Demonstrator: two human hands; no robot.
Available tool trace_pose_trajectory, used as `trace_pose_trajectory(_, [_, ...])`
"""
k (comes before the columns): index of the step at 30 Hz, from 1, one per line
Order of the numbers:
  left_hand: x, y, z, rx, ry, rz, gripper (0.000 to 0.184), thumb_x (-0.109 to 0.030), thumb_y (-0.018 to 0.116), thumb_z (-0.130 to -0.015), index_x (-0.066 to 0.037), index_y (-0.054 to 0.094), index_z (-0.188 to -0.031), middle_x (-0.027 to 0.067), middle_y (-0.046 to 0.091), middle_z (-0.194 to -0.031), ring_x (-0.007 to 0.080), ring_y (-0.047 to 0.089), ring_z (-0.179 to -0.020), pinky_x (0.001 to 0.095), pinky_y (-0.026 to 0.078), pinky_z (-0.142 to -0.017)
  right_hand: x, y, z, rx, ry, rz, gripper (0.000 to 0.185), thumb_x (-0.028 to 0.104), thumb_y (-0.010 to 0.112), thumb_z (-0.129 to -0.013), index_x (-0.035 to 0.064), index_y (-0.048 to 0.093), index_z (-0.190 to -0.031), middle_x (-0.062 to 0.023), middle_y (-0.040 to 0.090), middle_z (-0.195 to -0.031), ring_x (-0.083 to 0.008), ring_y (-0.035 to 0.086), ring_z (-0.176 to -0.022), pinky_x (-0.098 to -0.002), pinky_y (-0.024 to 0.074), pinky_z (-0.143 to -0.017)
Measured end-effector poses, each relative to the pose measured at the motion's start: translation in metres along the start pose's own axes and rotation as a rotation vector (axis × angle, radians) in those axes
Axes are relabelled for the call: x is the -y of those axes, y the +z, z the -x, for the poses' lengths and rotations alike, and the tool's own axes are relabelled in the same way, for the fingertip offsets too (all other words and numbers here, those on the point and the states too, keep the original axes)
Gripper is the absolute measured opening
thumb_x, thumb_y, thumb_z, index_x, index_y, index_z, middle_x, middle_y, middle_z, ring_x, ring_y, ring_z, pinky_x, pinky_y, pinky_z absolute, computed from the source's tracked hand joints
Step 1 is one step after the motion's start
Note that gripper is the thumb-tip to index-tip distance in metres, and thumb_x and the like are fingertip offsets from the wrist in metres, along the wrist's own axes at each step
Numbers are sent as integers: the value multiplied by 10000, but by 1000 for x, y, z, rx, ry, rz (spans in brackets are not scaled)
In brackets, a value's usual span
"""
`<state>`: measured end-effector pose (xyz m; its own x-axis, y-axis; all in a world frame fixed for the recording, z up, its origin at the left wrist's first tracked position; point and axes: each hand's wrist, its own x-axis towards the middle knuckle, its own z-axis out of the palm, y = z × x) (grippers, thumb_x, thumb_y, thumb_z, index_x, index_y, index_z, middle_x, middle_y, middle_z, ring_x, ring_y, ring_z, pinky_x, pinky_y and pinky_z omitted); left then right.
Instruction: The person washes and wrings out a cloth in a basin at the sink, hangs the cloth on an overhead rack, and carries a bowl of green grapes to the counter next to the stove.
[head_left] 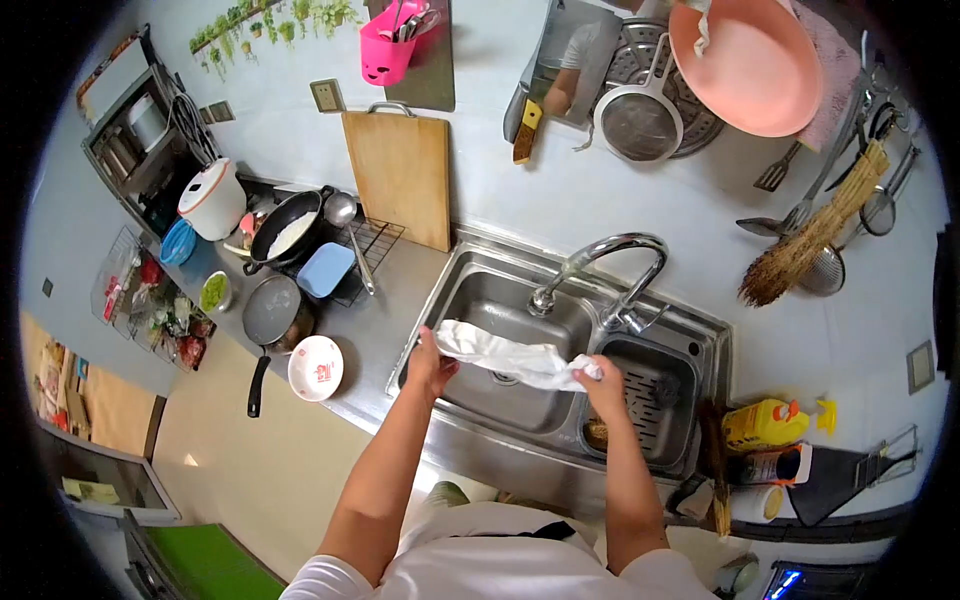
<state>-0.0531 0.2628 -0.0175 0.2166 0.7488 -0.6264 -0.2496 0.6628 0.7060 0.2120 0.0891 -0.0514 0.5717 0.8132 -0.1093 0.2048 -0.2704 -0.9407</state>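
Note:
A white cloth (pixel 510 358) is stretched lengthwise between my two hands, above the large basin of the steel sink (pixel 470 405). My left hand (pixel 430 366) grips its left end, near the basin's left rim. At the other end, my right hand (pixel 602 386) is closed around the bunched cloth, over the divider between the two basins. Behind the cloth, the chrome faucet (pixel 610 262) arches over the sink. In the smaller right basin lie a drain tray (pixel 645 400) and a dark scrubber (pixel 664 390).
Left of the sink stand a white bowl (pixel 316 368), a saucepan (pixel 277 312), a blue container (pixel 326 270) and a black wok (pixel 288 225). A wooden cutting board (pixel 398 175) leans on the wall. A yellow bottle (pixel 765 425) is right of the sink; utensils hang above.

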Motion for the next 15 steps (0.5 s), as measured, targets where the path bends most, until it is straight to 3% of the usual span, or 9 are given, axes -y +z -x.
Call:
trace_pose_trajectory(2, [-7, -16, -12, 19, -49, 136, 565, -584, 306, -886, -86, 556, -987, 60, 567, -779, 188, 529, -674, 337, 458, -597, -15, -4, -4, -126, -78, 110, 425, 174, 727, -728, -34, 558, -1058, -83, 617, -878, -154, 565, -778, -272, 455, -709])
trace_pose_trajectory(4, [-11, -26, -20, 47, -96, 223, 565, -581, 302, -887, -87, 555, -991, 64, 570, -796, 195, 535, -703, 336, 463, -594, 20, -13, 8, -66, -74, -214, 381, 146, 698, -759, -39, 554, -1061, -69, 615, -878, -135, 561, -754, -266, 455, -674])
trace_pose_trajectory(9, [-16, -26, -21, 72, -201, 287, 574, -588, 284, -883, -95, 547, -1016, 70, 573, -845, 221, 545, -780, 337, 477, -597, 57, -24, 15, -135, -148, -229, 361, 151, 660, -802, -67, 536, -1061, -73, 605, -895, -124, 553, -776, -253, 443, -673])
trace_pose_trajectory(12, [-8, -22, -32, 64, -236, 293, 541, -577, 357, -874, -103, 538, -1064, 84, 571, -890, 226, 537, -858, 345, 485, -651, 107, -27, 26, -179, -185, -134, 335, 153, 642, -817, -68, 542, -1049, -84, 593, -934, -119, 548, -826, -257, 446, -712])
trace_pose_trajectory(14, [0, -14, -37, -35, -258, 71, 559, -547, 480, -842, -79, 492, -1149, 111, 544, -982, 233, 518, -932, 397, 471, -739, 127, -25, 22, -135, -227, -145, 285, 134, 617, -826, -28, 555, -1052, -88, 594, -969, -127, 550, -874, -273, 448, -749])
trace_pose_trajectory(15, [-2, -5, -12, 9, -151, -161, 635, -486, 601, -789, -42, 436, -1212, 148, 485, -1155, 258, 486, -1029, 435, 431, -828, 145, -25, 24, -47, -315, -12, 257, 112, 605, -820, -5, 566, -1045, -88, 602, -971, -145, 561, -869, -280, 449, -755])
